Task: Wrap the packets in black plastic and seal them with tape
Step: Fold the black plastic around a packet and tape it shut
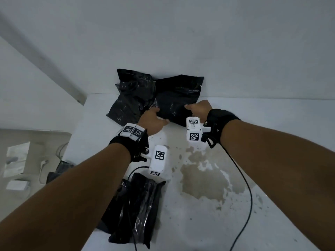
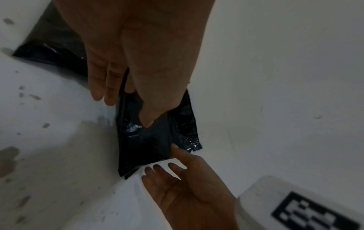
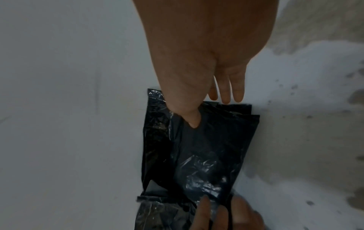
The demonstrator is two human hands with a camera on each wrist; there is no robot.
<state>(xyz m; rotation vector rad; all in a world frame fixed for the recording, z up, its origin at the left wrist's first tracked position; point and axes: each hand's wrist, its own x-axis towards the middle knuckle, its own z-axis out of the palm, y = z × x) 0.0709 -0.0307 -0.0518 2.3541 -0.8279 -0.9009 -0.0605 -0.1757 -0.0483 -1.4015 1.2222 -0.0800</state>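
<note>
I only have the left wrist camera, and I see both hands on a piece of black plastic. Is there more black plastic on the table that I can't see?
Observer: Yes. The head view shows a second black bundle at the near edge of the table, beside the left forearm.
Operator: Is the piece in the hands lying alone?
Observer: No. The left hand and right hand hold part of a crumpled black pile that leans against the wall.
Operator: Any tape roll?
Observer: None shows in any view. The head view adds only a black cable running from the right wrist.
</note>
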